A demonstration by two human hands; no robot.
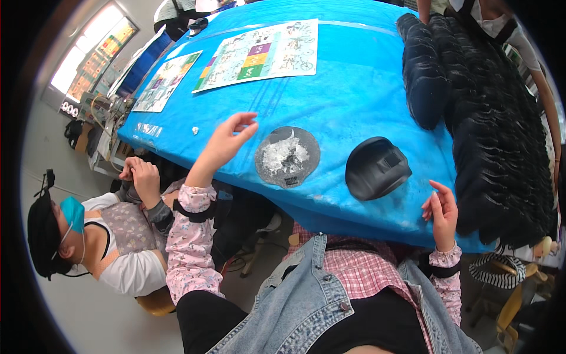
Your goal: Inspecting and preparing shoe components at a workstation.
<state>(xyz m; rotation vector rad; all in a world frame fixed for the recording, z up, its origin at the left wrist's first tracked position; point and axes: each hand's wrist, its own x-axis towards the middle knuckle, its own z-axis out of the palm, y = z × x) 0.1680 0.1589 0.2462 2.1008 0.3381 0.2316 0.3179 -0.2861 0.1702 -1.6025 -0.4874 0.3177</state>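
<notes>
A flat grey disc (303, 141) with a white, flaky patch lies on the blue-covered table. My left hand (227, 144) hovers to its left, fingers loosely bent and slightly apart, holding nothing. Right of the disc rests a rounded black moulded cover (367, 171) with a raised rectangular part on it; what it belongs to I cannot tell. Past the cover's right side, by the table's front edge, my right hand (443, 217) is raised with its fingers apart and nothing in them.
Long stacks of nested black shells (483, 124) run along the table's right side. Printed sheets (295, 65) lie toward the back left of the table (359, 76). A seated person (121, 236) is at my left; another person's arm (545, 100) shows beyond the stacks.
</notes>
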